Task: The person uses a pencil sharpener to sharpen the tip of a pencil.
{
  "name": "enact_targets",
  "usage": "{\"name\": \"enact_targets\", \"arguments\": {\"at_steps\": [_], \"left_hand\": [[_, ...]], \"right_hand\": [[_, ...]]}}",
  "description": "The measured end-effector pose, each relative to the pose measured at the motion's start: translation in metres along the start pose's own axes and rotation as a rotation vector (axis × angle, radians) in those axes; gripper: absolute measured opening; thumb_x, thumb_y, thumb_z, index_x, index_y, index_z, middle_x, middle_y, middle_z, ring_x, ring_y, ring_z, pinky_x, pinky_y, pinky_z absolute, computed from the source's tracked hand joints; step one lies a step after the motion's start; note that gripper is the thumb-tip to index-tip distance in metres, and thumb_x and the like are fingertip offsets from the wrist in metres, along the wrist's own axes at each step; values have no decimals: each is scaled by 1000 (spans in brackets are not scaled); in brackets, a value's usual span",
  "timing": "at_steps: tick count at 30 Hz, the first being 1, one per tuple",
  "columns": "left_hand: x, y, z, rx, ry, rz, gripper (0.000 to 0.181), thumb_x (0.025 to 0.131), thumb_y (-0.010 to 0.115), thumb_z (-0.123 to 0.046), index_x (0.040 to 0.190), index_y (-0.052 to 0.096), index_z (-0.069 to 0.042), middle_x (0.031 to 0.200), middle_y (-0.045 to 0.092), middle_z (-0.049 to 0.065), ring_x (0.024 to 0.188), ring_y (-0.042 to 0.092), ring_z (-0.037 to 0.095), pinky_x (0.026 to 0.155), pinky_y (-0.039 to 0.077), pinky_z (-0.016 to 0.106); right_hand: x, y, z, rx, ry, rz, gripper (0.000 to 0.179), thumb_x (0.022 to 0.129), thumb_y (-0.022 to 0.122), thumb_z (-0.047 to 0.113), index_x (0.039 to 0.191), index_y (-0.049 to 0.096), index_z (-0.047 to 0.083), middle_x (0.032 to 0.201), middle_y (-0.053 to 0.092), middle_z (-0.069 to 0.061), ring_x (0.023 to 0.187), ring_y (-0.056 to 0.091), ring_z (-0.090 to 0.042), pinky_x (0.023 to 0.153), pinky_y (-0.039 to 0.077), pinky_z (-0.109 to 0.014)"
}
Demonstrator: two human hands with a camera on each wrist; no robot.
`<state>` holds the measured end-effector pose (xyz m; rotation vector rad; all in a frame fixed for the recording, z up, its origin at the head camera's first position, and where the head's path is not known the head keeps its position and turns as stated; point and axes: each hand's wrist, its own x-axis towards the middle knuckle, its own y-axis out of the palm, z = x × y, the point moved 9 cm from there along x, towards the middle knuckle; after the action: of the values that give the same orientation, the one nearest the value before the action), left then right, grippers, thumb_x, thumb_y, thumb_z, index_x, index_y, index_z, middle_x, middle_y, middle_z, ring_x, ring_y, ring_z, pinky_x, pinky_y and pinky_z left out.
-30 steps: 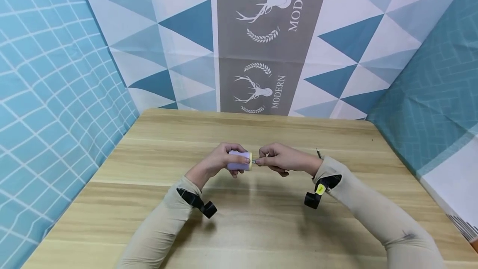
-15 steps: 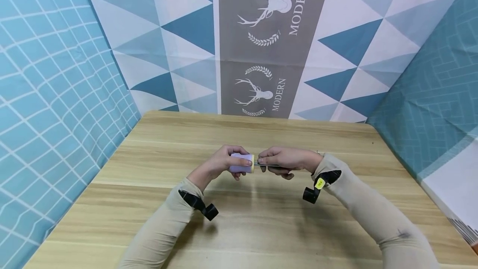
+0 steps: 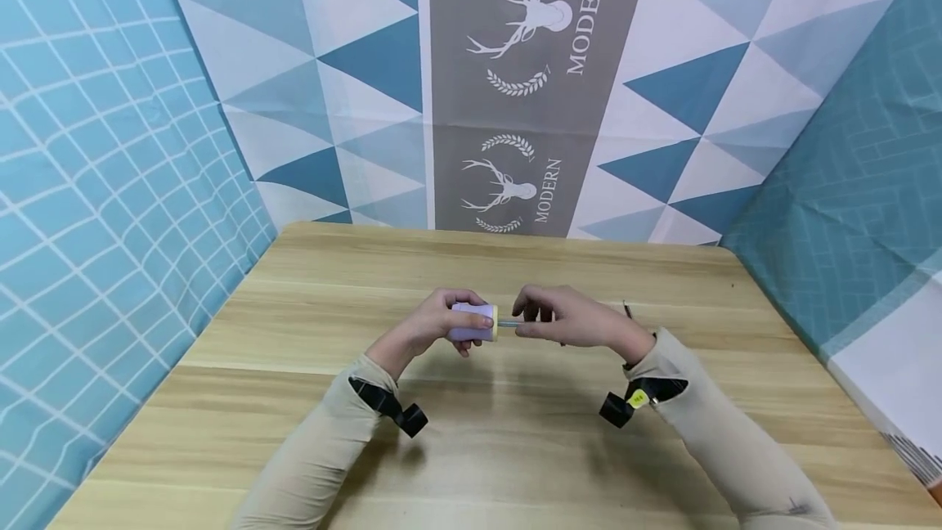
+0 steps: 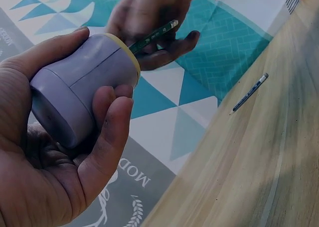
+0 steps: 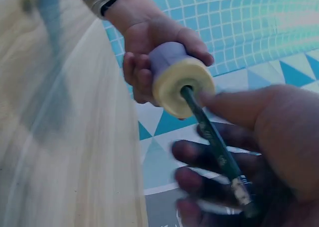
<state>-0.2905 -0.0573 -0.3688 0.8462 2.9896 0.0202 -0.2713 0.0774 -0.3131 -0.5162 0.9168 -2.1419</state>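
My left hand (image 3: 421, 327) grips a lavender barrel-shaped pencil sharpener (image 3: 471, 322) with a pale yellow end, held in the air above the table. A dark green pencil (image 5: 214, 140) has its far end in the hole of the sharpener's yellow face (image 5: 172, 90). Around the pencil's outer part my right hand (image 3: 570, 317) is spread loosely, thumb close to the shaft and fingers apart from it in the right wrist view. Whether the thumb touches the pencil is hard to tell. The left wrist view shows the left fingers curled round the sharpener (image 4: 94, 77).
Another pencil (image 4: 250, 92) lies on the wooden table (image 3: 500, 464), partly hidden behind the right wrist in the head view. Patterned cloths hang behind the table (image 3: 515, 105) and at both sides. Each wrist carries a black camera mount.
The right hand has shifted slightly right and its fingers have loosened from the pencil, after gripping and turning over it half a second ago. The left hand with the sharpener stays nearly still.
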Motion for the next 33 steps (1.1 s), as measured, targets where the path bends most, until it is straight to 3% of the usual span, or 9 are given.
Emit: {"name": "enact_targets", "arguments": {"at_steps": [5,8,11,13,20,28,33], "left_hand": [[1,-1,-2,-6,1,-15,35,83,71,-8,110,61,11,83,64,13,53,61,16,48,56,29],[1,-1,-1,-2,1,-12,37,83,71,-9,111,60,11,84,63,13,53,60,15,48,56,29],[1,0,0,2,-1,-7,37,82,71,-11,111,60,11,84,63,13,54,60,15,49,56,29],[1,0,0,1,-2,-5,36,82,71,-12,110,61,10,84,63,13,55,61,16,49,56,29],[5,2,5,5,-16,16,30,83,72,-12,106,63,6,82,65,13,55,61,16,49,56,29],[8,5,7,16,-17,10,26,83,71,-8,104,64,6,79,66,11,54,62,16,48,56,29],[6,4,9,21,-27,1,26,84,72,-8,104,64,6,80,66,12,57,63,18,48,56,29]], "right_hand": [[-9,-5,21,-173,-262,-227,28,83,81,6,104,63,4,83,63,2,71,57,-10,57,51,-26],[-14,0,33,-346,-432,-355,30,76,86,5,98,65,3,81,63,-1,67,56,-11,56,50,-24],[-18,6,41,-505,-533,-464,27,74,87,6,88,65,6,76,63,-1,63,56,-11,54,49,-23],[-19,9,42,-553,-560,-504,26,74,87,5,82,62,8,72,60,0,61,54,-10,52,47,-22],[-18,10,35,-459,-531,-461,25,78,82,0,77,59,8,68,57,2,57,48,-7,49,42,-19],[-6,9,16,-168,-322,-286,21,86,75,0,74,60,10,64,58,5,53,39,1,46,36,-20],[-1,14,9,-162,-251,-212,15,92,70,6,80,62,10,65,57,9,53,38,1,47,36,-21]]}}
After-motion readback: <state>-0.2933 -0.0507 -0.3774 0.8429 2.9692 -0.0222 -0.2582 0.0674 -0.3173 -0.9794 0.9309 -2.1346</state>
